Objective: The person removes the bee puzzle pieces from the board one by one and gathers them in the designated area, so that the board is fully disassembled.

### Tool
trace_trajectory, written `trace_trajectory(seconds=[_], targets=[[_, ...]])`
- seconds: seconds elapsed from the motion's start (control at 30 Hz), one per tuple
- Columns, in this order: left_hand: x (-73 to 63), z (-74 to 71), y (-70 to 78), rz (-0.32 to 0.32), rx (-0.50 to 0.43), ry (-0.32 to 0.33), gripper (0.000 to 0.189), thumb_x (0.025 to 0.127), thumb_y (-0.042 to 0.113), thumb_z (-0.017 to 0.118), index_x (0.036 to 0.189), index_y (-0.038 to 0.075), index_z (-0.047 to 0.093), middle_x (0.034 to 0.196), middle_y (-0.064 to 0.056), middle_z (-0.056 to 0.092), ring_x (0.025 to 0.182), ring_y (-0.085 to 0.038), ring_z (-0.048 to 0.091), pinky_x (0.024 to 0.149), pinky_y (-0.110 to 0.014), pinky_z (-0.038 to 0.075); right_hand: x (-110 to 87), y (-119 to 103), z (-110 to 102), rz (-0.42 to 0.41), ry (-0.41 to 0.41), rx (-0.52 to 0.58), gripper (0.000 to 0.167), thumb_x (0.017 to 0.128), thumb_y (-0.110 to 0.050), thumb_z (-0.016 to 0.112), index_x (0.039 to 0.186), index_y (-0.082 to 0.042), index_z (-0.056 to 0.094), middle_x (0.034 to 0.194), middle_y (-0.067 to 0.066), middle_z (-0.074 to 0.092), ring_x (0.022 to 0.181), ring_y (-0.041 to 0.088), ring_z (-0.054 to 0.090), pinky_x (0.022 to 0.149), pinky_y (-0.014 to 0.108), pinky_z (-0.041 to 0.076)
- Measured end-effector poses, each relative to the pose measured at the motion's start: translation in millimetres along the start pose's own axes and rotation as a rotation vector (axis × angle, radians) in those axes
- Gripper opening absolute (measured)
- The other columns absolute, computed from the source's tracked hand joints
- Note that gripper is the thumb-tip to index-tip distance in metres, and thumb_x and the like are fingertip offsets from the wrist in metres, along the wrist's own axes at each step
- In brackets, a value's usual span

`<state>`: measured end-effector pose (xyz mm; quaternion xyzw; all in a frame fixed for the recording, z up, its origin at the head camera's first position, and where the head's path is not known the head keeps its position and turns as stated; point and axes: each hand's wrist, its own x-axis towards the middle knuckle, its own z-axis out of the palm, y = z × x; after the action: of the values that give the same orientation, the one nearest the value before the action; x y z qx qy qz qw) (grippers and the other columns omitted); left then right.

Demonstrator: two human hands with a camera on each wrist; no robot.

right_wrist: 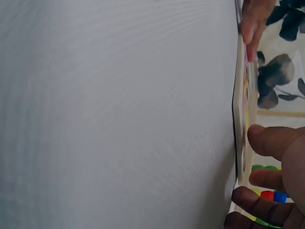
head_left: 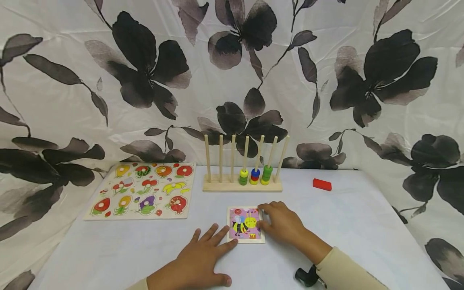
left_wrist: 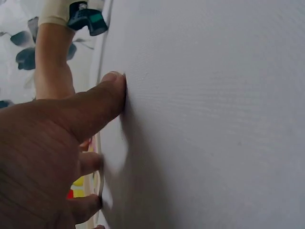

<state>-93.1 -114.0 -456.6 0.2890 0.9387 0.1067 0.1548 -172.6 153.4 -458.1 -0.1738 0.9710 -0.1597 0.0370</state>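
Note:
A small square bee puzzle, pink inside a pale wooden frame, lies flat on the white table. My left hand is spread flat to its lower left, with fingertips at the frame's left and bottom edges. In the left wrist view its thumb stretches out over the tabletop. On the puzzle's right side is my right hand, its index fingertip by the upper right corner and its thumb at the right edge. The right wrist view shows that thumb over the puzzle's surface, other fingers beside the frame.
Behind the puzzle stands a wooden peg rack with coloured rings on some pegs. A fruit puzzle board lies at the back left. At the right rests a red block. A floral cloth hangs behind the table.

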Motion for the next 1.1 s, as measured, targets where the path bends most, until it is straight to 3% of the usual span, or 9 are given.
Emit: trace_trajectory(seconds=[0.1,0.23,1.1], targets=[[1.3,-1.0,-0.9,-0.011,0.010,-0.007,0.094,0.073,0.077,0.072,0.154,0.038,0.047,0.167,-0.002,0.028,0.151,-0.040,0.025,0.107,-0.076,0.025,1.5,-1.3,0.5,-0.008,-0.006,-0.012,0.048,0.087,-0.038,0.081,0.129,-0.017,0.070,0.109,-0.002,0.068,0.112,0.023,0.061,0.083,0.045,0.057],[3.0,-0.5,-0.8,-0.028,0.009,-0.019,0.095,0.070,0.077,0.074,0.153,0.038,0.048,0.166,-0.002,0.030,0.151,-0.040,0.026,0.107,-0.076,0.026,1.6,-3.2,0.0,-0.007,-0.014,-0.009,0.047,0.087,-0.039,0.081,0.128,-0.018,0.070,0.109,-0.001,0.068,0.112,0.024,0.061,0.083,0.046,0.056],[5.0,-3.6,3.0,-0.038,0.018,-0.029,0.094,0.069,0.076,0.076,0.151,0.039,0.050,0.166,-0.001,0.031,0.149,-0.040,0.028,0.107,-0.074,0.028,1.7,-3.7,0.5,0.016,-0.003,-0.015,0.045,0.088,-0.040,0.080,0.127,-0.018,0.071,0.110,0.002,0.067,0.111,0.025,0.060,0.083,0.048,0.056]])
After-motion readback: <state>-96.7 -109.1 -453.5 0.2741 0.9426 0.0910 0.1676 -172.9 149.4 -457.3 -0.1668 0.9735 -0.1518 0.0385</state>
